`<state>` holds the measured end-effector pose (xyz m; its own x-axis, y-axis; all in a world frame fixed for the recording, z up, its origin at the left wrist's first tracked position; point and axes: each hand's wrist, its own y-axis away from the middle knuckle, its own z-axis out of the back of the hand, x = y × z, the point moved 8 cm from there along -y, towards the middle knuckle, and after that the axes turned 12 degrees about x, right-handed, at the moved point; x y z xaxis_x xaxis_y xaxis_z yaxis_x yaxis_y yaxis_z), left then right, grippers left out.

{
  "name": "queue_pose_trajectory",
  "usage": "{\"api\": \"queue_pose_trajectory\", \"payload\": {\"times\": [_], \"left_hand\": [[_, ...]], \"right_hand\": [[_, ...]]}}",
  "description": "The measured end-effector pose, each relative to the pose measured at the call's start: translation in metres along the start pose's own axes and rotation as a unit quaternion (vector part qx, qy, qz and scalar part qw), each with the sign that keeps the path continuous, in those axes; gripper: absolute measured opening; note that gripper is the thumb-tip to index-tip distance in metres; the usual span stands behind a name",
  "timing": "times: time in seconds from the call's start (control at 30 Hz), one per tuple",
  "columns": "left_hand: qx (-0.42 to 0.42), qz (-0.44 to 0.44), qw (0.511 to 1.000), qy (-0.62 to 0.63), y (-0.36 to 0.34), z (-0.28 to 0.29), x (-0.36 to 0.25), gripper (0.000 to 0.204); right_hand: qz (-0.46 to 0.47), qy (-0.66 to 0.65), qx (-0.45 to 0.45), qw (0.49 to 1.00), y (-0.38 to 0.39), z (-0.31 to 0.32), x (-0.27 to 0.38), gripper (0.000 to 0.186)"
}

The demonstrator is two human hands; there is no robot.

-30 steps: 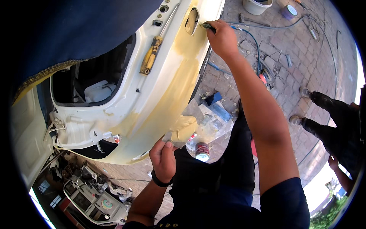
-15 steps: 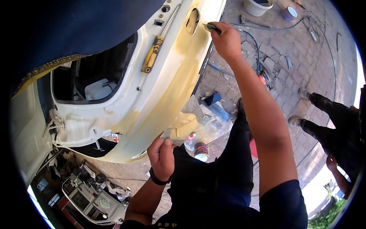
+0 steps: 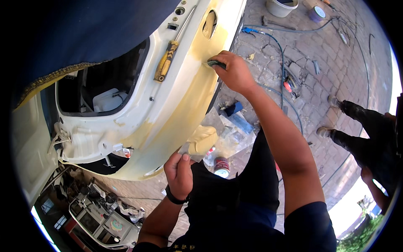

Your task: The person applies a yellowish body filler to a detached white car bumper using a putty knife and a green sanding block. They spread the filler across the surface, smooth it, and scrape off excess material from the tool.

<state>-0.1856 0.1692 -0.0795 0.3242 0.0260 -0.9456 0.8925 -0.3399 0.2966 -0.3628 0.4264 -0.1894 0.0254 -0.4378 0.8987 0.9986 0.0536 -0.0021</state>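
Observation:
Between the fingers of my right hand (image 3: 235,72) is a dark putty scraper (image 3: 217,64), its edge at the car body panel (image 3: 176,96). Beige-yellow filler covers much of this white panel in broad smears. Down by the panel's lower edge, my left hand (image 3: 178,174) grips a flat mixing board (image 3: 184,148); only its corner shows clearly. A thick lump of yellow putty (image 3: 203,140) sits on it. A screwdriver (image 3: 166,63) with a yellow and black handle lies on the white bodywork, left of my right hand.
Below stand a can (image 3: 221,166) and plastic sheeting (image 3: 241,140) on the brick paving. A blue air hose (image 3: 280,54), a hammer (image 3: 277,25) and a white bucket (image 3: 282,7) lie beyond the panel. Another person's legs (image 3: 357,122) are at the right.
My right hand has moved down and left with the putty scraper, from beside the oval opening onto the panel below it. My left hand stays nearly in place.

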Motion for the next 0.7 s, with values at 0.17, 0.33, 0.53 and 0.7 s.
{"api": "queue_pose_trajectory", "payload": {"times": [0.17, 0.33, 0.53, 0.7], "left_hand": [[0.014, -0.007, 1.000, -0.004, 0.001, -0.002, -0.007, 0.014], [0.009, 0.005, 1.000, -0.011, 0.008, 0.007, 0.002, 0.017], [0.008, -0.015, 1.000, -0.010, 0.013, 0.015, 0.006, 0.025], [0.006, -0.020, 1.000, 0.002, 0.012, 0.012, 0.005, 0.019]], "right_hand": [[0.011, 0.083, -0.179, 0.980, -0.035, 0.074, -0.034, 0.023], [0.012, 0.125, -0.157, 0.980, -0.048, 0.057, -0.027, 0.023], [-0.016, 0.067, -0.147, 0.987, -0.010, 0.006, -0.001, 0.019], [-0.045, 0.039, -0.096, 0.994, 0.029, -0.039, 0.027, 0.020]]}}
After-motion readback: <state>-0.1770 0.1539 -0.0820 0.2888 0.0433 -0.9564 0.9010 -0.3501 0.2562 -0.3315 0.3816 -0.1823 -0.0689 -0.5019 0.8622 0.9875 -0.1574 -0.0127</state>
